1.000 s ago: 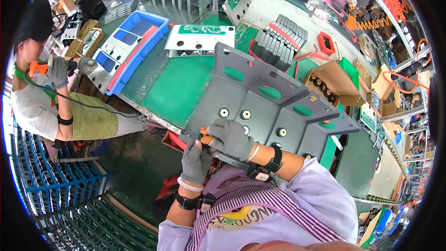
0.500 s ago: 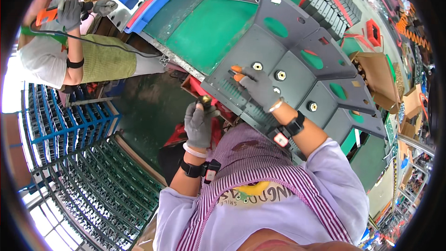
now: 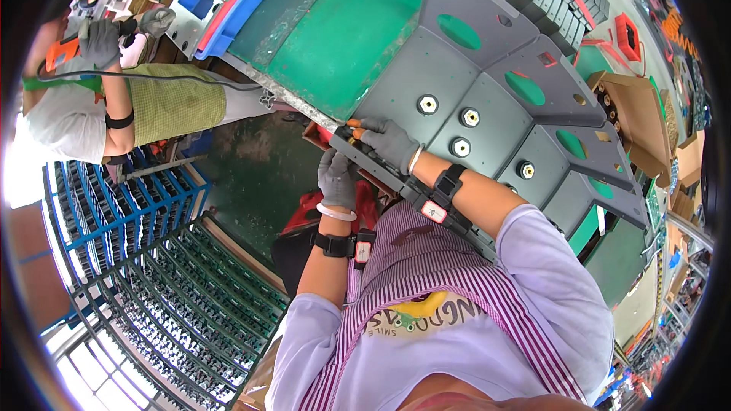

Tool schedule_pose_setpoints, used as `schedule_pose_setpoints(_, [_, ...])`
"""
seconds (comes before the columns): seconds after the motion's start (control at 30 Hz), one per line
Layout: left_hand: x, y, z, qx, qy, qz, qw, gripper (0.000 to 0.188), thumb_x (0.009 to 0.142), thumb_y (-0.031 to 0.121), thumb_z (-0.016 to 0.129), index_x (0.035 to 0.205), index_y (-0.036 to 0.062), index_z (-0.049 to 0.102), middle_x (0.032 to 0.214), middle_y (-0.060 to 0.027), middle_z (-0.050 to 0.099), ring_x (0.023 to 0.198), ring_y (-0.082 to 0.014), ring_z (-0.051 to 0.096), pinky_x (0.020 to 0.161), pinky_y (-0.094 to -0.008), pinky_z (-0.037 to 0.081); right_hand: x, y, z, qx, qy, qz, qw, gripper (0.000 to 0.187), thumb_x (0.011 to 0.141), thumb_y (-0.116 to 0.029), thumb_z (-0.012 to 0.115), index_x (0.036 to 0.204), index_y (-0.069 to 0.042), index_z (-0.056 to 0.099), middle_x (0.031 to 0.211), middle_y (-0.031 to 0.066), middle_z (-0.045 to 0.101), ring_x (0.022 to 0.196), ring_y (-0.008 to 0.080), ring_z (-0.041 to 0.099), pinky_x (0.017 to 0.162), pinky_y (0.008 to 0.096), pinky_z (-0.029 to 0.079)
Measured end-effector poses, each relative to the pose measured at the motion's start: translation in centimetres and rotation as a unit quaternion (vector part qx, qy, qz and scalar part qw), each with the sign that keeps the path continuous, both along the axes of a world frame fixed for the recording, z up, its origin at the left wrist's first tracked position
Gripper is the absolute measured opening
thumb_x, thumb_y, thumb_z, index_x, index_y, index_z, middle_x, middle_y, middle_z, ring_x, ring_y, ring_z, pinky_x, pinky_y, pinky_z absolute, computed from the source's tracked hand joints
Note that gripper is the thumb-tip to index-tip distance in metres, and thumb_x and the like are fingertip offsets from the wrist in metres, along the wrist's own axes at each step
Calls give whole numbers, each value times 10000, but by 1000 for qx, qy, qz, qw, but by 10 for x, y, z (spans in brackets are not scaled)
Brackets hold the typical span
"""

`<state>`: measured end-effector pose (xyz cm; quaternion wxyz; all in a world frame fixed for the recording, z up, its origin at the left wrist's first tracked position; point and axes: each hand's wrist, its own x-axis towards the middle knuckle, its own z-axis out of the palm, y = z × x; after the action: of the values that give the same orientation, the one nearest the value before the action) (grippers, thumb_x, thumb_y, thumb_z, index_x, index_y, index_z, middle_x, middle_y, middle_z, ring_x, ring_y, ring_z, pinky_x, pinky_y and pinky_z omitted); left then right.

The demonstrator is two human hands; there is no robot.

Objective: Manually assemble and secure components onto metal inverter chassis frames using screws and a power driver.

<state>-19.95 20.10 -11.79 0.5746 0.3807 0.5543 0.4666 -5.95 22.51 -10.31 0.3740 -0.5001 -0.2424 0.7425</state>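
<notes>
Dark grey bent-metal panels [image 3: 396, 95] lie side by side on the bench, each with an upright flange cut with oval holes. Brass-centred fittings with white hex collars, such as this fitting [image 3: 428, 104], stand on them. My right hand [image 3: 390, 146], in a grey glove with orange fingertips, bends over the near-left edge of the nearest panel, its fingertips pinched around something small and dark. Just below that edge is my gloved left hand [image 3: 337, 181], fingers curled up against the panel. Whatever it holds is hidden by the edge.
A co-worker [image 3: 103, 106] at the left holds an orange-and-black power tool. Racks of dark parts [image 3: 175, 297] stand at lower left. Stacked grey blocks [image 3: 544, 7] and a cardboard box [image 3: 636, 118] of fittings lie at the right. A blue-rimmed tray [image 3: 236, 11] sits at the back.
My left hand has moved up and right to the panel's edge, and the black fitting with a brass end is now out of sight. My right hand has shifted left and down to the same edge.
</notes>
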Motion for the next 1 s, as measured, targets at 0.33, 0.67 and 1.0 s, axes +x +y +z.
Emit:
schedule_pose_setpoints(0.33, [-8, 5, 6, -160, -225, 44, 960, 164, 702, 95, 615, 862, 67, 590, 800, -113, 603, 719, -291, 579, 624, -344, 477, -7, -3, -25, 65, -110, 37, 991, 331, 812, -78, 459, 1128, 1, 518, 901, 63, 600, 768, 100, 552, 701, 224, 459])
schedule_pose_setpoints(0.67, [3, 4, 4, 61, 241, -63, 967, 218, 833, 172, 441, 951, 33, 559, 778, -34, 569, 659, -132, 556, 578, -252, 468, -4, -3, -20, 36, -112, 45, 992, 334, 796, -73, 469, 1117, -4, 526, 945, 74, 596, 798, 112, 552, 734, 234, 454])
schedule_pose_setpoints(1.0, [-2, 7, 25, -150, -50, -4, 987, 280, 822, 155, 548, 1029, -32, 535, 865, -28, 565, 769, -103, 532, 691, -219, 435, -2, 7, -16, 236, -356, 165, 889, 356, 789, -266, 516, 1096, -92, 562, 1045, 120, 577, 946, 273, 543, 831, 345, 417])
